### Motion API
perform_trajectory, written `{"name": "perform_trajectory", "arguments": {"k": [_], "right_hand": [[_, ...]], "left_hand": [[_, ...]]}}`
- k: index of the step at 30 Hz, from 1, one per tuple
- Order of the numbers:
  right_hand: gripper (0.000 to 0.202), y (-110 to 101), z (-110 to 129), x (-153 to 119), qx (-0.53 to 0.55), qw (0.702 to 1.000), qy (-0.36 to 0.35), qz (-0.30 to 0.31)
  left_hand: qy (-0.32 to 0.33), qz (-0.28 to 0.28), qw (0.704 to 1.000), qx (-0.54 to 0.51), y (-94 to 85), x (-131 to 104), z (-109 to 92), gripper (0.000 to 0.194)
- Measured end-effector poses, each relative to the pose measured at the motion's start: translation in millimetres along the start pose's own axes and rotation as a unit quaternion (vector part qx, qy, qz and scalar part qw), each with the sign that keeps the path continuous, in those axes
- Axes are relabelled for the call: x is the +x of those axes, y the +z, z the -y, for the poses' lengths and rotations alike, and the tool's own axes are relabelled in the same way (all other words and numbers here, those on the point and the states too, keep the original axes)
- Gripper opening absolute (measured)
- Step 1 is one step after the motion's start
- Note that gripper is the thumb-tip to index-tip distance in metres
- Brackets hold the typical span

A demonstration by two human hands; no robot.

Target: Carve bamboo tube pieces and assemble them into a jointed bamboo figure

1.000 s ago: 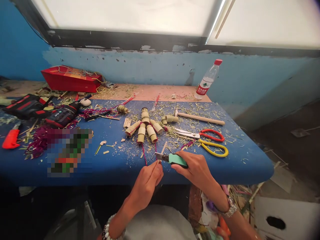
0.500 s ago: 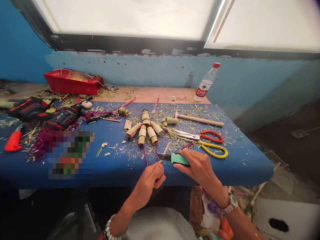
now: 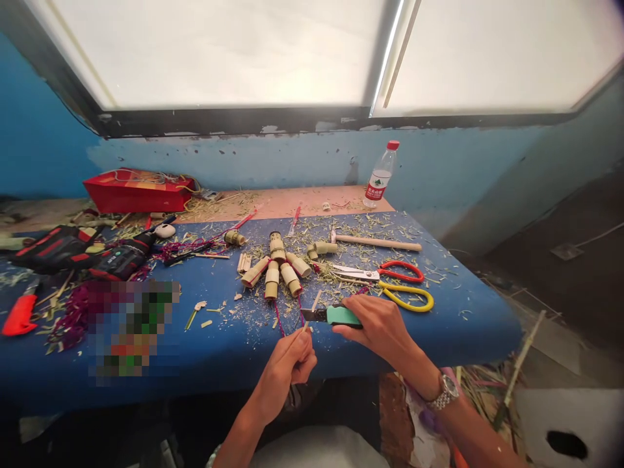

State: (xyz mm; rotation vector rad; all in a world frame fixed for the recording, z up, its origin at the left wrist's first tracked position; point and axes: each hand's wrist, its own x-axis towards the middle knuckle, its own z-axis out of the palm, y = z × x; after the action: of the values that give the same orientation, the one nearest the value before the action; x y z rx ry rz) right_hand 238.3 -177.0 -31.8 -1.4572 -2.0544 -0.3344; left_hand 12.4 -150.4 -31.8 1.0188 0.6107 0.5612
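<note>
My right hand (image 3: 377, 325) is wrapped round the teal and black handle of a utility knife (image 3: 341, 316), its blade pointing left. Pinched in my left hand (image 3: 290, 361) is a thin pale bamboo stick (image 3: 305, 327), its tip just below the knife's blade; I cannot tell whether they touch. Just beyond my hands lies a figure of bamboo tube pieces (image 3: 277, 270) strung on dark red cord. Two cord ends (image 3: 277, 320) trail from it toward me. Scissors (image 3: 375, 274) with one red and one yellow handle lie beyond my right hand.
A hammer (image 3: 380, 243), bamboo offcuts (image 3: 322, 249) and shavings cover the blue table (image 3: 468, 344). A water bottle (image 3: 380, 175) stands at the back. To the left are a red box (image 3: 139, 192), black-and-red power tools (image 3: 121, 255), purple cord (image 3: 73, 318) and a red-handled tool (image 3: 20, 314).
The camera view has shifted, so the table things sit lower and slightly left. My hands keep nearly the same pose, with the knife still by the stick's tip.
</note>
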Motion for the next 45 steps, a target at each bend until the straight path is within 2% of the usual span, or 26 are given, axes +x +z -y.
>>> {"name": "perform_trajectory", "arguments": {"k": [7,13,16,20,24,26,28,30,34,37,41,45], "right_hand": [[0.048,-3,-5,4,-0.021,1.000,0.009,-0.017],[0.048,-3,-1,9,-0.040,0.998,-0.002,-0.055],[0.047,-2,1,11,-0.016,0.997,0.015,-0.076],[0.044,-2,5,12,-0.005,0.997,0.013,-0.072],[0.046,-5,14,10,-0.013,0.998,0.005,-0.067],[0.045,-7,19,10,-0.016,0.998,0.010,-0.063],[0.044,-7,23,10,-0.014,0.998,0.016,-0.059],[0.043,-7,25,9,-0.013,0.998,0.024,-0.049],[0.045,-2,25,11,-0.010,0.999,0.030,-0.011],[0.046,4,18,16,-0.017,1.000,0.016,-0.004],[0.051,10,11,26,-0.030,0.999,0.000,0.015],[0.054,16,12,29,-0.032,0.999,-0.004,0.039]], "left_hand": [[0.001,0.008,1.000,0.021,-8.5,-3,-3,0.049],[0.018,0.019,0.999,0.035,-7.6,0,-4,0.050],[0.048,0.014,0.995,0.082,-8.2,2,-15,0.047],[0.091,0.032,0.980,0.173,-13.8,5,-33,0.039],[0.088,0.030,0.979,0.182,-14.7,7,-36,0.030],[0.068,0.014,0.984,0.165,-10.7,8,-31,0.035],[0.071,-0.030,0.985,0.154,-5.8,8,-26,0.041],[0.095,-0.075,0.979,0.165,-2.4,8,-22,0.043],[0.128,-0.109,0.949,0.267,-1.3,11,-18,0.047],[0.121,-0.151,0.953,0.233,-1.7,14,-15,0.045],[0.076,-0.157,0.976,0.132,-2.5,15,-14,0.043],[0.033,-0.146,0.981,0.120,-4.4,14,-21,0.047]]}}
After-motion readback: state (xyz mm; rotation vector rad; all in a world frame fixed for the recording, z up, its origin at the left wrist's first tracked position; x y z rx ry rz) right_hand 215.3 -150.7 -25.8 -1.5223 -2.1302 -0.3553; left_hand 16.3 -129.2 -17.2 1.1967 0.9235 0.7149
